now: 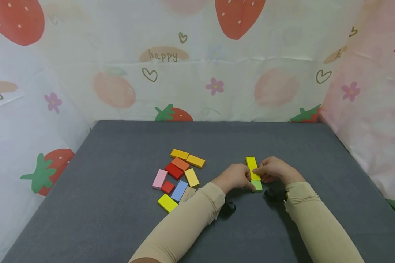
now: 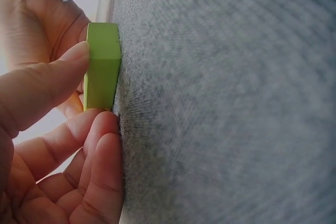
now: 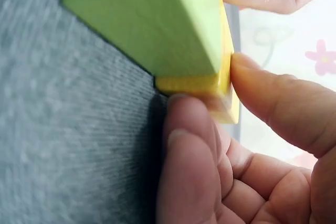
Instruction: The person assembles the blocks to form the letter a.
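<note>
A light green block (image 1: pixel 256 185) lies on the grey table at the near end of a long yellow block (image 1: pixel 252 163), end against end. My left hand (image 1: pixel 236 177) pinches the green block from its left side; in the left wrist view the thumb rests on the green block (image 2: pixel 103 69) and the other fingers curl beside it. From the right, my right hand (image 1: pixel 277 170) holds the yellow block near its close end. The right wrist view has the thumb on top of the yellow block (image 3: pixel 224 85) and the fingers low along its side, next to the green block (image 3: pixel 152 24).
Left of my hands lies a loose group of blocks: two amber blocks (image 1: pixel 187 158), an orange one (image 1: pixel 180 164), red ones (image 1: pixel 174 171), a pink one (image 1: pixel 159 179), a blue one (image 1: pixel 179 191), yellow ones (image 1: pixel 168 203) and a beige one (image 1: pixel 186 194), partly behind my left sleeve (image 1: pixel 191 223).
</note>
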Available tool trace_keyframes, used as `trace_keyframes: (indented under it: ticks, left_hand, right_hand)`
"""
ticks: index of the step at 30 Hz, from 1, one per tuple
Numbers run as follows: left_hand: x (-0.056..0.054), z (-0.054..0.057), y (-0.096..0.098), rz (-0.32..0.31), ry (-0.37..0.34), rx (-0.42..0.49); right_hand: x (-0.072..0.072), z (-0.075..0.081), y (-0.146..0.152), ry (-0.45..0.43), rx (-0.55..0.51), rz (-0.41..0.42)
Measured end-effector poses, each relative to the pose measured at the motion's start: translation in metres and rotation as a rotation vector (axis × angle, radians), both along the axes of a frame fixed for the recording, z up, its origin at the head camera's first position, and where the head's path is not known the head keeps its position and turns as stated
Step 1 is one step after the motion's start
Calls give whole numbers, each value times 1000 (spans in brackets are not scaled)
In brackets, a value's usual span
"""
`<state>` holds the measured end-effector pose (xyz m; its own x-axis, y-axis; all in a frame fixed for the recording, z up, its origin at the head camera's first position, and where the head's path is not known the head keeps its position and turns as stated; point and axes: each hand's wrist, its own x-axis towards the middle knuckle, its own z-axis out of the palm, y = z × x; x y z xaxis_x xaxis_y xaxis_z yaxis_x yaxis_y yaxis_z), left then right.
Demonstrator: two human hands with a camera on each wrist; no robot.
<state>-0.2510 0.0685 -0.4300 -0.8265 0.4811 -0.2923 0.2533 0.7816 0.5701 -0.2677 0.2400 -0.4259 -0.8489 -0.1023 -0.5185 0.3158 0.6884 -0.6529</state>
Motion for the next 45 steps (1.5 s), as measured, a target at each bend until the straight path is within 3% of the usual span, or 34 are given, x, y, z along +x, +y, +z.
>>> trace_keyframes:
  ticks: [14, 28, 36, 45]
  left_hand:
    - [3, 2, -1, 24, -22, -6]
    - [2, 2, -5, -2, -1, 12]
    - [-6, 12, -30, -24, 39, 41]
    - [-24, 33, -73, 67, 91, 51]
  right_hand:
    - [1, 1, 7, -63, -102, 72]
    - [3, 3, 7, -60, -113, 78]
    - [2, 0, 5, -52, -93, 72]
    - [1, 0, 6, -60, -96, 75]
